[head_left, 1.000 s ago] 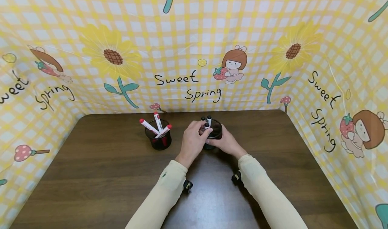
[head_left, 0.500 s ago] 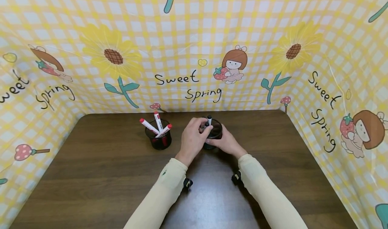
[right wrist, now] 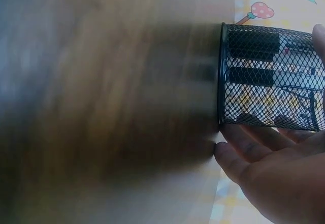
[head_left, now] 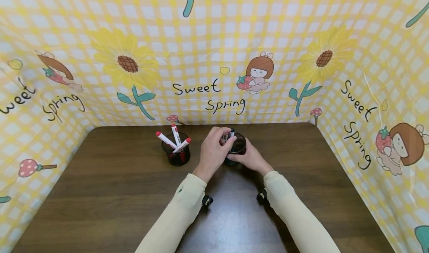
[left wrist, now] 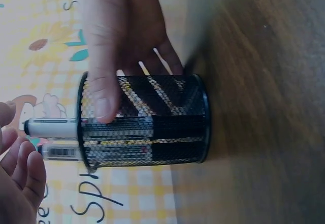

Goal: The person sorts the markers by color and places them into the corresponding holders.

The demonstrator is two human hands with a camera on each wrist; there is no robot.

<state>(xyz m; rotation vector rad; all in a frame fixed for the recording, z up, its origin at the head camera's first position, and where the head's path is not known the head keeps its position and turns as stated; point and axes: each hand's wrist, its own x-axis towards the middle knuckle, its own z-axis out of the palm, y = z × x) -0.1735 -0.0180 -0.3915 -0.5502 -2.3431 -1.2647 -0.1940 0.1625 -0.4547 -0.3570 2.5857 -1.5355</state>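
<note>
A black mesh pen cup (left wrist: 175,125) stands upright on the table, with black-capped white markers (left wrist: 51,127) in it. My right hand (head_left: 253,158) grips the cup from its right side, thumb in front and fingers round the wall, as the right wrist view also shows. Over the cup's left rim, my left hand (head_left: 209,152) is bent with its fingertips around and just above the marker caps. In the left wrist view these loosely curled fingers (left wrist: 20,170) lie close to the caps, and no marker is plainly pinched. The markers' lower ends reach the cup's bottom.
A second black mesh cup (head_left: 177,158) with three red-capped markers (head_left: 165,138) stands to the left. The brown wooden table (head_left: 117,193) ends at a yellow checked cloth wall (head_left: 194,63), which also encloses both sides.
My left hand has risen slightly from the marker tops and shifted forward, so it hides more caps. My right hand keeps its grip on the pen cup, which stays in place.
</note>
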